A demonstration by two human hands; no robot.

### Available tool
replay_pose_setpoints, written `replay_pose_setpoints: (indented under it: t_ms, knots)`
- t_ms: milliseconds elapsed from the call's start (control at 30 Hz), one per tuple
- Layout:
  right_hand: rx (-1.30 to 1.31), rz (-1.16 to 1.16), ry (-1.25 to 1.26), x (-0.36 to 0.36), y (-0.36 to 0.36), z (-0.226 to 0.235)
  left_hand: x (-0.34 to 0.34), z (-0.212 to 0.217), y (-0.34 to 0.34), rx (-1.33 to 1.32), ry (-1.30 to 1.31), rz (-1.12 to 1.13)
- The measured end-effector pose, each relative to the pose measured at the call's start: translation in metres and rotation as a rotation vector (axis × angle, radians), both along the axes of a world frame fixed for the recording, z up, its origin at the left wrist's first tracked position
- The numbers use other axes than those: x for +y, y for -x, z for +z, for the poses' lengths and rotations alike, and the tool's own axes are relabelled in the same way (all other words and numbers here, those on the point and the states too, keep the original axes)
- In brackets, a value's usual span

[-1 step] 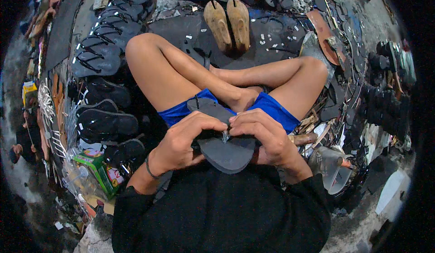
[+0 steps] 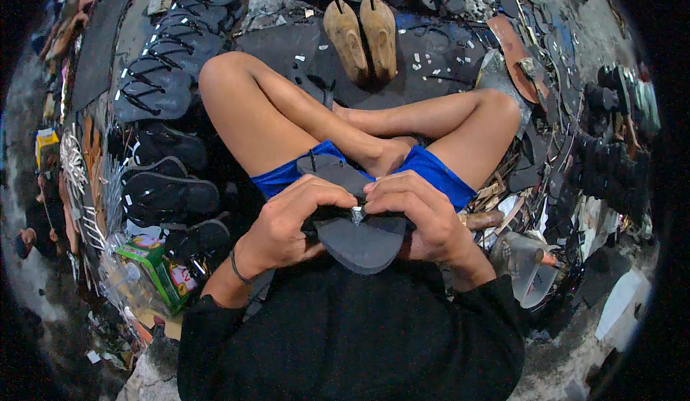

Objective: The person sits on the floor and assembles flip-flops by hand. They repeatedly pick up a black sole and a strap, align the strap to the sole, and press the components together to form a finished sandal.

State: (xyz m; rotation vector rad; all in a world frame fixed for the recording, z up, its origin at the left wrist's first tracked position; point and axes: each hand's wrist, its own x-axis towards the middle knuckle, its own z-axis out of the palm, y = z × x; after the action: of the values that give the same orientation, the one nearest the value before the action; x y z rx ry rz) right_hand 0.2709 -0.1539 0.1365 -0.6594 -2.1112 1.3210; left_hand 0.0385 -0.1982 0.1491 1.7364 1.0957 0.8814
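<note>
A dark grey flip-flop [image 2: 361,244] rests over my lap, one rounded end toward my body and the other toward my crossed legs. My left hand [image 2: 291,218] grips it from the left, and my right hand [image 2: 417,210] from the right. The fingertips of both meet above its middle, by the strap. Between them shows a small whitish, shiny piece [image 2: 357,215], too small to name. My fingers cover most of the strap and the sole's middle.
Two wooden shoe lasts [image 2: 361,42] stand ahead of my legs. Black flip-flops [image 2: 154,93] line the left side. Nearer lies a green box [image 2: 154,272]. On the right are a clear plastic container [image 2: 523,268], a brown sole-shaped piece [image 2: 514,60] and scattered scraps.
My left fingertips have shifted slightly left, and more of the whitish piece shows between my hands. The flip-flop has barely moved.
</note>
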Motion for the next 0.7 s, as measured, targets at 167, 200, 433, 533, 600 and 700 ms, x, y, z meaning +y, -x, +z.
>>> replay_pose_setpoints:
  t_ms: [167,200,433,533,600,700]
  knots:
    - [-0.053,0.032,0.047,0.007,0.005,-0.003,0.005,-0.007,0.006,0.026,0.007,-0.030]
    - [-0.088,0.087,0.063,0.010,0.006,-0.006,0.002,-0.011,0.005,0.027,0.023,-0.024]
    - [0.281,0.172,0.159,0.080,0.026,-0.048,0.013,-0.022,-0.011,-0.264,-0.077,0.404]
    - [0.333,-0.373,0.522,0.138,0.055,-0.101,0.038,-0.009,-0.009,-0.198,0.070,0.606]
    - [-0.240,-0.814,-0.045,0.173,0.047,-0.185,0.039,-0.033,-0.007,-0.355,0.373,0.521]
    - [-0.589,-0.915,-0.020,0.175,0.057,-0.248,0.027,-0.101,-0.007,-0.729,0.770,0.414]
